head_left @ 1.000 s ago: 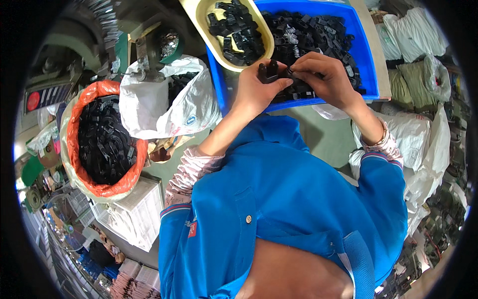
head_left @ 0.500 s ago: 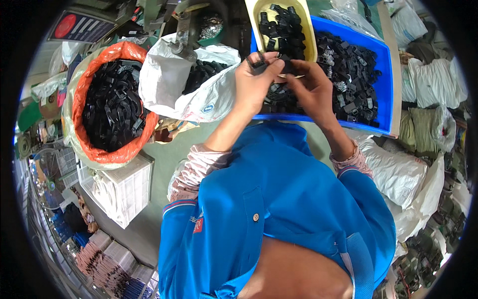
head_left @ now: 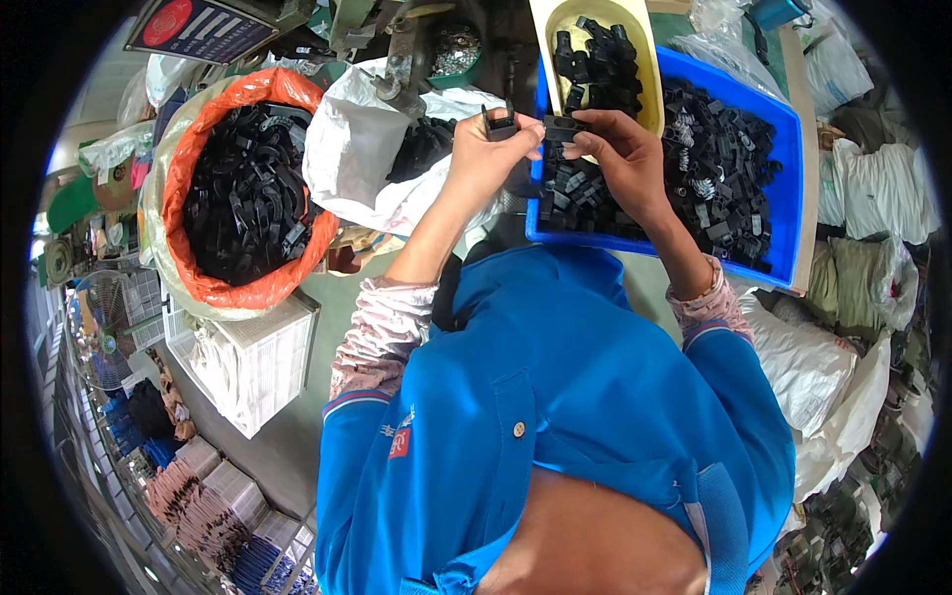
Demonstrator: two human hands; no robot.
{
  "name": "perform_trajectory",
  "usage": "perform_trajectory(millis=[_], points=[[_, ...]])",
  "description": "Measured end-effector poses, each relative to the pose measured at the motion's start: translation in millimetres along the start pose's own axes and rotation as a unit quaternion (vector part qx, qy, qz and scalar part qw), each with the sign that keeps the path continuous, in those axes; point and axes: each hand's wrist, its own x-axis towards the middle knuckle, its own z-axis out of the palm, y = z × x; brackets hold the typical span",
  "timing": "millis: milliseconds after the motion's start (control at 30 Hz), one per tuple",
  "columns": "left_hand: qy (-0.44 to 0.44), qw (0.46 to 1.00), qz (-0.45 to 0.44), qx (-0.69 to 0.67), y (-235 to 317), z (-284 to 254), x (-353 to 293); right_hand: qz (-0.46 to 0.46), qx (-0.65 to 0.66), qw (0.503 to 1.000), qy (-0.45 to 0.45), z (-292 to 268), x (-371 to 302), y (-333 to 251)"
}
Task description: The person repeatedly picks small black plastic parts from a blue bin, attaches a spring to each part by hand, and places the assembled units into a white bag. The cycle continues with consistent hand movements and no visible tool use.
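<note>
Both my hands are raised over the near left corner of a blue tray (head_left: 666,256) of small black plastic parts. Between the fingers of my left hand (head_left: 484,157) is a black pronged plastic part (head_left: 500,126), its two thin prongs pointing up. My right hand (head_left: 627,159) pinches a small black block-shaped plastic part (head_left: 561,128) by its right end. The block's left end lies close to my left fingertips; whether they touch it, I cannot tell. Just beyond my right hand, a yellow tub (head_left: 650,74) of black parts rests over the blue tray.
Left of my hands is an open white sack (head_left: 342,149) with black parts inside. Further left, an orange-lined sack (head_left: 178,238) of black pieces stands on a white plastic crate (head_left: 260,367). A green bowl (head_left: 458,79) of small metal bits sits beyond. White sacks (head_left: 803,357) lie at right.
My hands have drawn apart from their close overlap, the left moving left. The pronged part and the block now show more plainly. The whole view has shifted a little.
</note>
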Motion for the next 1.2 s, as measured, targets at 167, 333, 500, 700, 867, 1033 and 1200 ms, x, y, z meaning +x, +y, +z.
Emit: perform_trajectory(millis=[167, 333, 500, 700, 867, 1033, 1200], points=[[0.003, 0.994, -0.015, -0.111, -11.4, -9.5, 6.1, 0.124, 0.097, 0.987, -0.011, -3.1, 12.8, 4.1], [-0.05, 0.974, -0.095, -0.198, -6.4, -16.8, 6.4, 0.178, 0.173, 0.969, -0.014, -12.7, 21.0, 5.4], [-0.143, 0.953, -0.135, -0.231, 6.9, -23.8, -9.3, 0.155, 0.121, 0.98, -0.012, -30.7, 25.0, -3.2], [-0.172, 0.978, -0.086, -0.076, -0.1, -19.5, -21.8, 0.123, 0.111, 0.985, -0.041, -28.2, 30.8, -18.5], [-0.153, 0.981, -0.099, -0.071, -2.4, -14.0, -25.2, 0.12, 0.038, 0.99, -0.058, -28.9, 30.4, -18.1], [-0.166, 0.981, -0.084, -0.061, -8.6, -10.4, -26.9, 0.112, -0.046, 0.989, -0.081, -27.1, 28.3, -23.0], [-0.161, 0.98, -0.092, -0.074, -10.1, -5.1, -26.9, 0.109, -0.043, 0.987, -0.11, -27.4, 28.7, -18.2]])
